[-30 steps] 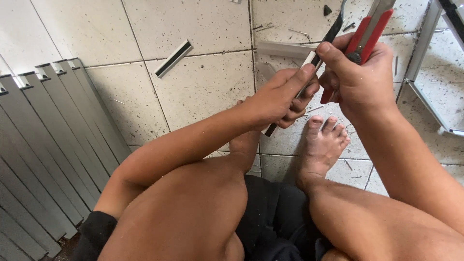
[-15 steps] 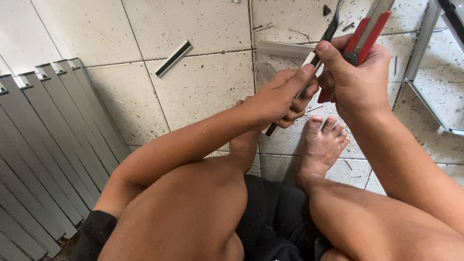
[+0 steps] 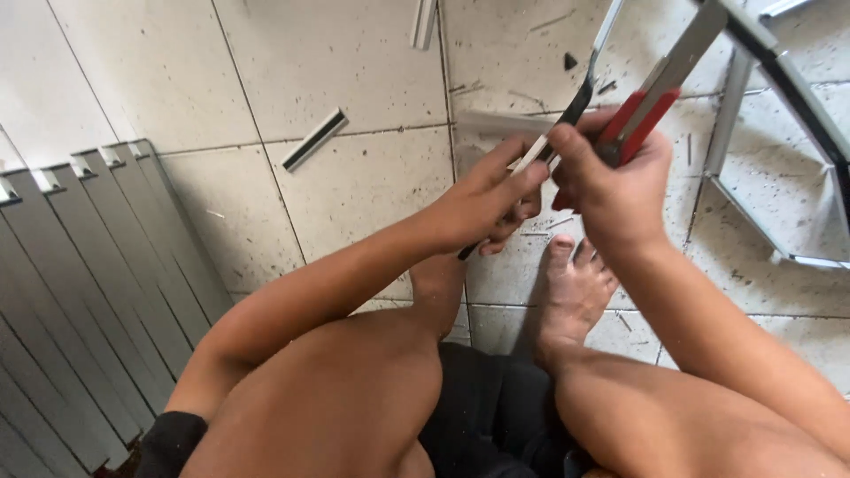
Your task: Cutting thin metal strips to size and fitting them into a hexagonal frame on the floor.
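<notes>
Both our hands barely shift: left hand [image 3: 482, 204] still pinching the thin strip [image 3: 567, 111], right hand [image 3: 620, 181] gripping the red-handled cutter [image 3: 660, 93] (blade work carries on)

My left hand [image 3: 482, 204]: closed around a thin black-and-silver strip [image 3: 567, 111], which runs up and away past my fingers. My right hand [image 3: 620, 190]: gripping a red-handled cutter [image 3: 651, 102], its metal blade end angled up, just beside the strip. Below both: my bare foot [image 3: 575, 296] on the speckled floor tiles [image 3: 354, 177]. On the tiles: short metal offcut [image 3: 314, 139]. At left: grey ribbed panels [image 3: 80, 292]. At right: metal frame [image 3: 753, 204].
</notes>
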